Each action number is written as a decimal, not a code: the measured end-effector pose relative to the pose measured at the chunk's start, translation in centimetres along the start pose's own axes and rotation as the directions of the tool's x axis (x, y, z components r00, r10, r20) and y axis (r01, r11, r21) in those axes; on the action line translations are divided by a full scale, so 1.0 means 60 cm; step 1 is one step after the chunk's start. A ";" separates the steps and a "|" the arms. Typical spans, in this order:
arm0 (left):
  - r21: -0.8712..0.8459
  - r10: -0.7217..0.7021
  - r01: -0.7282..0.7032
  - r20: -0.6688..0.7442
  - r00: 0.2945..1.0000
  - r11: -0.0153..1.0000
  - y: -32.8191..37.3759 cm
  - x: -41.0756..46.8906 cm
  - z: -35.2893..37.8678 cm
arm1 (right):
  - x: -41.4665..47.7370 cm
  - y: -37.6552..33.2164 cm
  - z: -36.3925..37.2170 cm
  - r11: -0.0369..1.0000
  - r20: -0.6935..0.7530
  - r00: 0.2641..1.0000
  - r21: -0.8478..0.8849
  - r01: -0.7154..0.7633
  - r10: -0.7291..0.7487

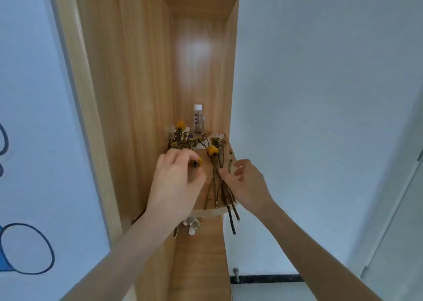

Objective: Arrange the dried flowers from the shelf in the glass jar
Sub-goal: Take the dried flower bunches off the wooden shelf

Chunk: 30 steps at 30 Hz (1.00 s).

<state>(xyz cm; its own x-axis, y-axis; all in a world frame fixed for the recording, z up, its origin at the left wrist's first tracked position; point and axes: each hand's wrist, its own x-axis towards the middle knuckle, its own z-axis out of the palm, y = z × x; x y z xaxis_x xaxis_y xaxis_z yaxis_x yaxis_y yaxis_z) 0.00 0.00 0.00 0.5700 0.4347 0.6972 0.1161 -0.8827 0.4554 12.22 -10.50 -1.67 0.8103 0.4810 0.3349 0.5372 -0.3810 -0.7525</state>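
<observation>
Both my forearms reach up to the shelf (210, 212). My left hand (177, 179) is over its left half, the fingers curled in narrow and pinching a small yellow flower (198, 162) between thumb and fingertips. My right hand (248, 181) is near the right front corner with its fingers loosely spread. One fingertip touches the loose stems (216, 177), but nothing is closed round them.

I judge the task to be at an early stage. Most of the dried flowers lie flat on the right half of the shelf, with a larger yellow head (212, 150) towards the back. Several stem ends hang over the front edge by the right corner. An upright bunch (180, 136) stands at the back left corner. It may be in the glass jar, but I cannot make out the glass for certain. The loose stems have yet to be gathered and set in.

A clear bottle (198, 118) with a white cap stands at the back edge, just right of that bunch. Its label carries a vertical line of characters, too small for me to read. I see no other writing on the shelf.
</observation>
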 end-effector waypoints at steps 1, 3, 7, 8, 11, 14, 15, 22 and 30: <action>0.090 -0.063 0.059 0.045 0.997 0.994 -0.006 0.024 0.017 | 0.024 -0.002 0.011 0.994 0.045 0.998 -0.106 -0.027 0.032; 0.305 -0.273 0.216 0.159 0.949 0.928 -0.018 0.061 0.049 | 0.057 -0.004 0.034 0.952 0.113 0.986 -0.294 -0.087 0.125; 0.591 -0.585 0.334 0.301 0.753 0.734 -0.057 0.086 0.093 | 0.094 0.006 0.072 0.882 0.114 0.954 -0.424 -0.204 0.276; 0.616 -0.620 0.344 0.310 0.720 0.709 -0.066 0.088 0.101 | 0.101 0.009 0.077 0.871 0.093 0.956 -0.445 -0.210 0.278; 0.630 -0.671 0.377 0.325 0.666 0.679 -0.078 0.101 0.114 | 0.119 0.013 0.088 0.857 0.059 0.952 -0.455 -0.242 0.300; 0.620 -0.683 0.390 0.345 0.644 0.681 -0.080 0.112 0.124 | 0.127 0.011 0.097 0.860 0.066 0.943 -0.436 -0.266 0.325; 0.614 -0.690 0.403 0.347 0.635 0.679 -0.081 0.116 0.128 | 0.129 0.010 0.098 0.864 0.067 0.942 -0.424 -0.271 0.329; 0.587 -0.722 0.466 0.332 0.607 0.662 -0.093 0.128 0.139 | 0.140 0.001 0.104 0.841 0.095 0.948 -0.494 -0.220 0.303; 0.550 -0.719 0.498 0.316 0.619 0.670 -0.113 0.132 0.141 | 0.141 0.002 0.112 0.808 0.097 0.944 -0.548 -0.215 0.317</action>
<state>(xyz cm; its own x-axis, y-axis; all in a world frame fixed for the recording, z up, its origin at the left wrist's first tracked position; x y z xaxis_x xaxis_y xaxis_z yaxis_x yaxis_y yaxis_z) 10.59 7.91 -2.27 0.5264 0.8473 -0.0710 0.8091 -0.4735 0.3481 17.59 -1.19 -2.75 0.9120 0.4096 0.0229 0.3884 -0.8442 -0.3694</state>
